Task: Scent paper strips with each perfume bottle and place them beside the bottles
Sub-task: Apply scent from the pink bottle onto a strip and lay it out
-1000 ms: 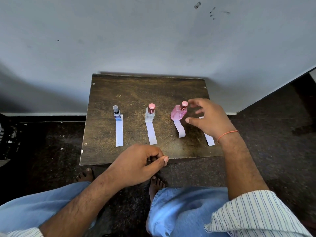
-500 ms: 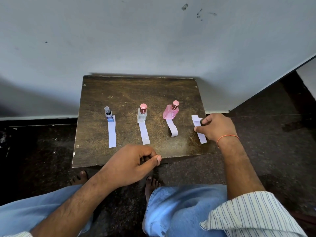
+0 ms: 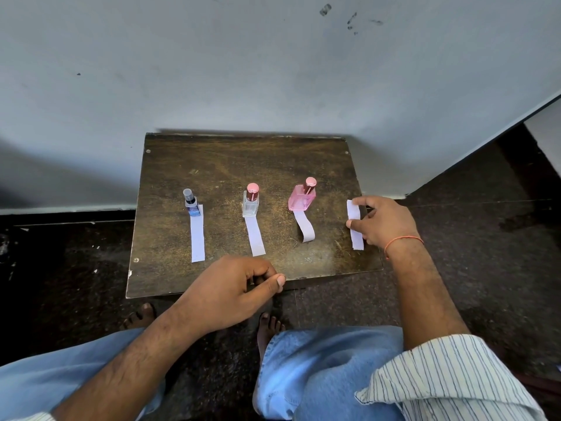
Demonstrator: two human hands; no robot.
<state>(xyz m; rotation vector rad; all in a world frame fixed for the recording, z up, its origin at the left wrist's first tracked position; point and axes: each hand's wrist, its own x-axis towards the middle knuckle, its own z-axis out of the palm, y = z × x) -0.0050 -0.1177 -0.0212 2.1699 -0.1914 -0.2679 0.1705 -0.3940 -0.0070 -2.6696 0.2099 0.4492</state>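
Right hand (image 3: 384,221) has shifted along strip (image 3: 354,224) on table (image 3: 243,159).

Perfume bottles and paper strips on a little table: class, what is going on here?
A seated person is laying out scent strips. Three bottles, the blue, the clear and the pink, each have a strip lying in front. The right hand pinches a fourth strip at the table's right edge, with no bottle there. The left hand rests loosely curled at the near edge.

Left hand (image 3: 230,294) curled; right hand (image 3: 381,221) (fingers spread) low.
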